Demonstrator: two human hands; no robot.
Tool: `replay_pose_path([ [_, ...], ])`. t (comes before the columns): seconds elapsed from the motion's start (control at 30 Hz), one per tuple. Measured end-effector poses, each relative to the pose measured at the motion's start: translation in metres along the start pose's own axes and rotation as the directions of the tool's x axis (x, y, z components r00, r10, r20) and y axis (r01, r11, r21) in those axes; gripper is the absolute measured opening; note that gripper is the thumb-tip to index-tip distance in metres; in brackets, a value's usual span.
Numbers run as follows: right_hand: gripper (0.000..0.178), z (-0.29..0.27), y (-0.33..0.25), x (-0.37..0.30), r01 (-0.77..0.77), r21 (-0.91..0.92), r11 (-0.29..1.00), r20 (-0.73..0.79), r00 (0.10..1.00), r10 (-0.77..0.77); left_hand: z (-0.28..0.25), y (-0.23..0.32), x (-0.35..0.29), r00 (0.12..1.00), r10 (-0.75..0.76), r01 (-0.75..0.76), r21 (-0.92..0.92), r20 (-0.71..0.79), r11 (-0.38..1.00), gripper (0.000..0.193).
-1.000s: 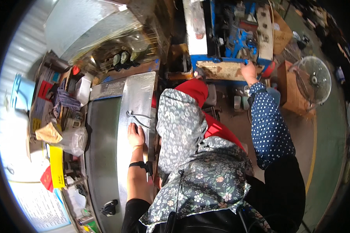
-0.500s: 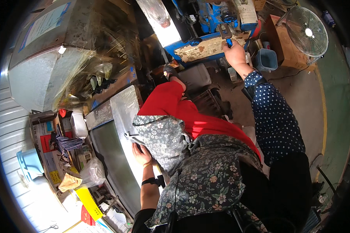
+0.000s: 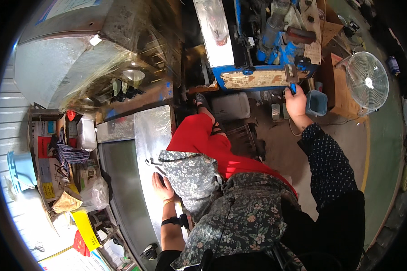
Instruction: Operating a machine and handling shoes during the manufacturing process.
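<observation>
Looking down on a blue-framed machine with a peeling cream front panel (image 3: pixel 257 79), set across the upper centre and upper right of the frame. Next in size, a long counter with a dark green-grey top and a bright metal strip (image 3: pixel 122 167), running down the left of centre. Then a round wire-caged fan (image 3: pixel 367 82) at the upper right. Beside it, lower and further in, a small blue-grey plastic bucket (image 3: pixel 316 106), just right of the right hand (image 3: pixel 296 106).

Gripping a flat steel tool with a blue handle (image 3: pixel 291 73) in that right hand, fingers closed round the handle. Long axis nearly up and down the frame, metal end pointing away from the hand, up toward the machine's front edge; impossible to tell whether touching it. Well apart from the left hand (image 3: pixel 163 189), laid on the metal strip at lower left of centre, fingers extended, apparently grasping nothing. Just above those fingertips, a slim metal plier-like tool (image 3: pixel 153 162), partly hidden by cloth.
</observation>
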State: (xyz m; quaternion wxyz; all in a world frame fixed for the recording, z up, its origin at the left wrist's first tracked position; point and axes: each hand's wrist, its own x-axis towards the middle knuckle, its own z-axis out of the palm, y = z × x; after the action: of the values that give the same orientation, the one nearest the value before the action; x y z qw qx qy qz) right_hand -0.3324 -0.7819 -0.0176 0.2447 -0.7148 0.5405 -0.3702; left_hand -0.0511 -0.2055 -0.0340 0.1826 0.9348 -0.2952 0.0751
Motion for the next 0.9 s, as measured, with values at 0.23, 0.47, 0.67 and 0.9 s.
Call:
replay_pose_path([
  [0.23,0.028,-0.001,-0.002,-0.002,-0.05,0.003,0.999,0.007,0.999,0.05,-0.001,-0.001,-0.001,1.0,0.003,-0.003,0.001,0.008,1.0,0.048],
  [0.47,0.026,0.008,-0.007,0.013,-0.015,-0.064,0.998,0.036,0.999,0.017,0.009,-0.017,0.012,0.82,-0.569,0.452,-0.535,-0.066,0.714,0.048],
  [0.67,0.017,-0.002,0.015,0.052,-0.692,0.167,0.702,0.716,0.575,0.396,-0.125,0.165,0.166,0.957,-0.076,0.277,-0.96,0.279,-0.032,0.047],
  [0.9,0.024,0.013,0.003,0.064,-0.346,-0.163,0.924,0.504,0.776,0.379,-0.195,0.364,0.114,0.242,0.94,0.788,-0.516,-0.241,-0.335,0.029],
])
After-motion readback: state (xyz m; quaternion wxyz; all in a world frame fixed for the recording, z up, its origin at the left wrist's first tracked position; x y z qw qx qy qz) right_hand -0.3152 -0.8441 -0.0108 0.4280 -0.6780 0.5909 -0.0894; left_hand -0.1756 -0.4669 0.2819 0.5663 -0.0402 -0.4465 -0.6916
